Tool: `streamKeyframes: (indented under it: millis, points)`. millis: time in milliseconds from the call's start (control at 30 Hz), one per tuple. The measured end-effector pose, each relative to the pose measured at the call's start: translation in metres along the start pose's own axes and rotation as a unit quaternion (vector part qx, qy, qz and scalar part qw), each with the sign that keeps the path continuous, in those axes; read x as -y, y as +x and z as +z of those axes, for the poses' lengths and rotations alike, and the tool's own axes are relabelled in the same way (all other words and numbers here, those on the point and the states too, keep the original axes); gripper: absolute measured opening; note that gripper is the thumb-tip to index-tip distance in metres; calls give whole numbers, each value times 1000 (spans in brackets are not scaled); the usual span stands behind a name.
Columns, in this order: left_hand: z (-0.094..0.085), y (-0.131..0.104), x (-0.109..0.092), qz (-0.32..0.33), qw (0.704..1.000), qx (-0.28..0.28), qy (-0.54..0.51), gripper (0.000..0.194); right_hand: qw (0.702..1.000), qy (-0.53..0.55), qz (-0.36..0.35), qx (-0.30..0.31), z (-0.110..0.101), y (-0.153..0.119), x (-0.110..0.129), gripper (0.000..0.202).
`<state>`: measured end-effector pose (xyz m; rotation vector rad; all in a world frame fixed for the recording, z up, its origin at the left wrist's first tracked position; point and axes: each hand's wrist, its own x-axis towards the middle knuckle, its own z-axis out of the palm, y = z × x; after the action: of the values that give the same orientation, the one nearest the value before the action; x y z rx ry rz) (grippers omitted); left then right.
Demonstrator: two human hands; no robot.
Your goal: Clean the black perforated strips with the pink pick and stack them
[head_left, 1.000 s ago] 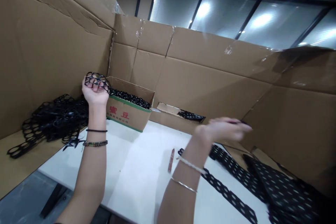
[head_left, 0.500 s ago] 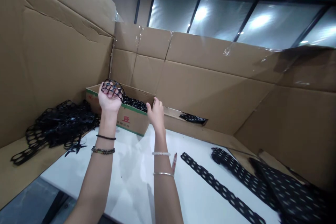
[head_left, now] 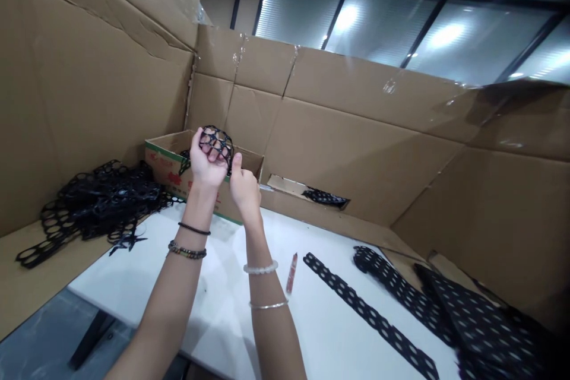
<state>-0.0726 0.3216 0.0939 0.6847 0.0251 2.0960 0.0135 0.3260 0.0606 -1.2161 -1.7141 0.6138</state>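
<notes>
My left hand (head_left: 208, 161) is raised in front of the open carton (head_left: 164, 167), its fingers curled inside a piece of black mesh (head_left: 217, 140) with round holes. The mesh is stretched over the fingertips. My right hand (head_left: 244, 187) is close beside it, closed, with the thumb pointing up at the mesh's lower right edge. Its fingertips are partly hidden, but the mesh edge runs into its grip. Behind both hands, the carton has green edging and red print, and more black mesh shows at its rim.
A tangled heap of black perforated scraps (head_left: 104, 199) lies at left. On the white table (head_left: 231, 309) are a small reddish stick-like object (head_left: 292, 273), a long perforated black strip (head_left: 365, 312) and wider black perforated sheets (head_left: 485, 320). Cardboard walls (head_left: 347, 148) enclose the back and sides.
My left hand has moved right with the mesh. My right hand has moved left from the carton's right end, and its fingers have closed at the mesh edge.
</notes>
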Motion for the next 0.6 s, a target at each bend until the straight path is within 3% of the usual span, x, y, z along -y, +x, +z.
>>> streamKeyframes:
  millis: [133,233,400,500,600]
  points:
    - [5,-4,4,-7,1000,23,12,45,998,55,-42,8,10,12,-11,60]
    - [0,-1,0,-18,999,27,-2,44,986,154,-62,-5,3,24,-19,52]
    - [-7,5,2,26,997,-14,65,39,956,284,-38,-63,-49,28,-24,39]
    - [6,-3,21,43,990,13,135,35,940,302,-57,-148,-80,21,-21,38]
    - [20,-12,34,9,982,38,186,34,920,283,-78,-259,-114,10,-21,39]
